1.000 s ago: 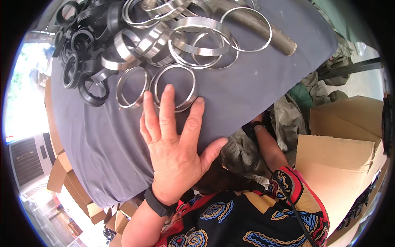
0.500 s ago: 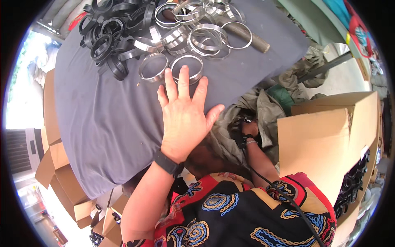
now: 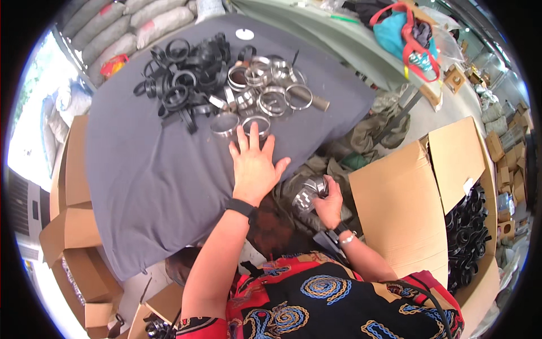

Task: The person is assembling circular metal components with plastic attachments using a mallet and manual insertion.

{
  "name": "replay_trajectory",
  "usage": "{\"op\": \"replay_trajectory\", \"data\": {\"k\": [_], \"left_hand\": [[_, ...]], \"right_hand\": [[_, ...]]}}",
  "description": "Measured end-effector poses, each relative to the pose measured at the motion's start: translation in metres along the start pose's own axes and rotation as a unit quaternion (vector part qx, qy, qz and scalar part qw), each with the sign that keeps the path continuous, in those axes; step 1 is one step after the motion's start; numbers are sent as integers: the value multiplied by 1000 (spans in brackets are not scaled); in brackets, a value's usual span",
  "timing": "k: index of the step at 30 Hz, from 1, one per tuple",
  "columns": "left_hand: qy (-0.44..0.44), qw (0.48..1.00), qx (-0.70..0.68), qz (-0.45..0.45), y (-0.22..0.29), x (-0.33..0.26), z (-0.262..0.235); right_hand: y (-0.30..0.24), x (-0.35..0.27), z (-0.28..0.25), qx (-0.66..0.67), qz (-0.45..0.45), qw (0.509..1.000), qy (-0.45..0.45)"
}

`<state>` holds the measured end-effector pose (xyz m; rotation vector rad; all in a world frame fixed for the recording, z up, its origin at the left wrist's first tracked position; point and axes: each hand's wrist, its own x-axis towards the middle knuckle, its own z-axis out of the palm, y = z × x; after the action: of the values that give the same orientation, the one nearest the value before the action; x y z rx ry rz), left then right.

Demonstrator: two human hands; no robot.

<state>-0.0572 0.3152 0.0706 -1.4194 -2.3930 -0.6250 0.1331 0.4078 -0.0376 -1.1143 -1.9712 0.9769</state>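
Observation:
My left hand (image 3: 253, 166) lies with its fingers spread on the grey cloth (image 3: 152, 186), the fingertips at the near side of a silver metal ring (image 3: 263, 131). Just left of it is a second metal ring (image 3: 225, 135). My right hand (image 3: 329, 204) is closed round several shiny metal rings (image 3: 306, 198), over the crumpled olive cloth at my lap. Beyond my left hand is a heap of metal rings (image 3: 272, 101), with a brown rod (image 3: 319, 103) poking out at its right. Black rings (image 3: 176, 97) are piled to the left of the heap.
An open cardboard box (image 3: 395, 203) stands at my right, with many black rings (image 3: 468, 237) in it. More cardboard boxes (image 3: 84, 226) are at the left. Stuffed sacks (image 3: 164, 26) line the far left, and a red-and-teal bag (image 3: 403, 37) lies at the far right.
My right hand has come up out of the olive cloth and now shows several metal rings in its grip. My left hand stays spread by the near rings. The view has shifted, showing more beyond the table.

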Motion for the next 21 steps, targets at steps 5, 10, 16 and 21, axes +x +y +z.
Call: {"op": "replay_trajectory", "data": {"k": [5, 10, 16, 21], "left_hand": [[15, 1000, -5, 3, 0, -4, -3], [-4, 1000, -9, -14, 1, -2, -5], [4, 1000, -15, -12, 1, 0, -5], [2, 1000, -8, -21, -3, -4, -7]], "right_hand": [[-88, 36, -39, 86, -153, 984, -10], [-162, 115, -69, 164, -148, 973, -69], [-209, 187, -40, 103, -251, 961, -52], [-270, 215, 12, -65, -372, 924, -62]]}}
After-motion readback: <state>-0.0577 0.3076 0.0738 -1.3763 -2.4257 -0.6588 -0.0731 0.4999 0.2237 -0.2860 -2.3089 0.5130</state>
